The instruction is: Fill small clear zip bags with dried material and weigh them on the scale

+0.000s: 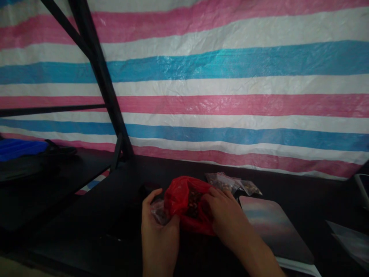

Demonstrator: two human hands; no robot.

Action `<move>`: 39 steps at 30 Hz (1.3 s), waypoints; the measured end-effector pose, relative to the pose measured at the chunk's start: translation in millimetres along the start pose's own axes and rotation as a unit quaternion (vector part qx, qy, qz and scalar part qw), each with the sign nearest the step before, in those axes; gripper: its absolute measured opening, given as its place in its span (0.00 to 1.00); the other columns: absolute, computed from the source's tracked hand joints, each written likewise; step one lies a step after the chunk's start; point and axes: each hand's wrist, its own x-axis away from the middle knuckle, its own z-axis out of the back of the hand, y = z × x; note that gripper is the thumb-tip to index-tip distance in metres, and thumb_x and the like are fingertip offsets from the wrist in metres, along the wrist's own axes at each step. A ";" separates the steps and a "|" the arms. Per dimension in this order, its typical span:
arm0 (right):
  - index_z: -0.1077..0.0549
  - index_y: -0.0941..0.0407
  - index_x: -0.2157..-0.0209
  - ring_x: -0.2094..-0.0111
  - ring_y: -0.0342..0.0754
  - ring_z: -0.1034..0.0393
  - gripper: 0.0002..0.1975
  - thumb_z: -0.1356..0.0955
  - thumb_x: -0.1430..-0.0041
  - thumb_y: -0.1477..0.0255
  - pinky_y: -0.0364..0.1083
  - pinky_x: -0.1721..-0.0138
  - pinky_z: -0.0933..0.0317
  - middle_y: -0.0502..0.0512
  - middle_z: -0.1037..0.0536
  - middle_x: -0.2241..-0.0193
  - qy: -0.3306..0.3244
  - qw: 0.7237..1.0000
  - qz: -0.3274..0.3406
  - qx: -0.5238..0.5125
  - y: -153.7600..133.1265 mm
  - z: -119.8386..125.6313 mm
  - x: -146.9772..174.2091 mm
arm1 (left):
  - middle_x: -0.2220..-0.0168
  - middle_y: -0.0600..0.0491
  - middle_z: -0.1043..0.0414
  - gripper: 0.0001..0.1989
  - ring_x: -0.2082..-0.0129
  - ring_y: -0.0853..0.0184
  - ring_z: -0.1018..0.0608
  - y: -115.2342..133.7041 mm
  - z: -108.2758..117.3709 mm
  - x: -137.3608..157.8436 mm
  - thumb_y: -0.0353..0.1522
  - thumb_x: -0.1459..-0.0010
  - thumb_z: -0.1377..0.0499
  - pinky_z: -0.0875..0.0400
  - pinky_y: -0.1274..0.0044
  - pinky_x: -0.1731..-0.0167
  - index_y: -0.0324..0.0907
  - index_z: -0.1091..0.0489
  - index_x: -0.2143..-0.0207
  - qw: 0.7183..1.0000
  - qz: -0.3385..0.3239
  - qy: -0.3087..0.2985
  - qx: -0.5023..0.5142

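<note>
A red plastic bag [178, 194] stands on the black table with its mouth open, and many small brown pieces [193, 203] show inside. My left hand [161, 227] is curled around a small clear plastic bag [159, 211] at the left side of the red bag. Its thumb touches the red plastic. On the opposite side, my right hand [223, 209] grips the red bag's rim, with its fingertips partly hidden by the folds. Behind that hand lie several small clear zip bags [225, 181] with small pieces in them.
A flat silver-grey device [273, 227] lies right of my right hand. Clear plastic sheets or bags [350, 240] are at the far right. A black metal frame post [100, 77] rises at left before a striped tarp [230, 84]. A blue item [21, 149] rests on the left table.
</note>
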 end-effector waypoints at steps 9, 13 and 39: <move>0.21 0.54 0.44 0.42 0.58 0.29 0.29 0.38 0.42 0.87 0.55 0.40 0.40 0.60 0.22 0.42 0.128 0.989 -0.003 -0.071 -7.2 12.6 -0.2 | 0.59 0.51 0.23 0.30 0.63 0.60 0.19 2.1 -8.6 13.2 0.32 0.58 0.35 0.21 0.68 0.61 0.46 0.32 0.49 0.999 -0.023 -0.031 -0.010; 0.20 0.57 0.50 0.44 0.56 0.27 0.24 0.36 0.44 0.86 0.53 0.37 0.44 0.60 0.17 0.48 0.054 0.993 0.037 -0.098 -16.2 0.3 -1.7 | 0.60 0.51 0.23 0.28 0.63 0.60 0.19 1.9 -7.9 11.1 0.32 0.58 0.35 0.21 0.69 0.62 0.45 0.32 0.51 1.000 -0.030 0.001 -0.007; 0.18 0.60 0.50 0.39 0.62 0.30 0.23 0.35 0.45 0.85 0.58 0.35 0.41 0.66 0.21 0.44 0.046 0.998 -0.032 -0.037 -1.9 -16.1 -6.1 | 0.68 0.59 0.23 0.37 0.74 0.70 0.23 -4.7 -25.5 2.6 0.27 0.67 0.37 0.30 0.80 0.75 0.46 0.32 0.48 0.980 0.139 -0.040 0.135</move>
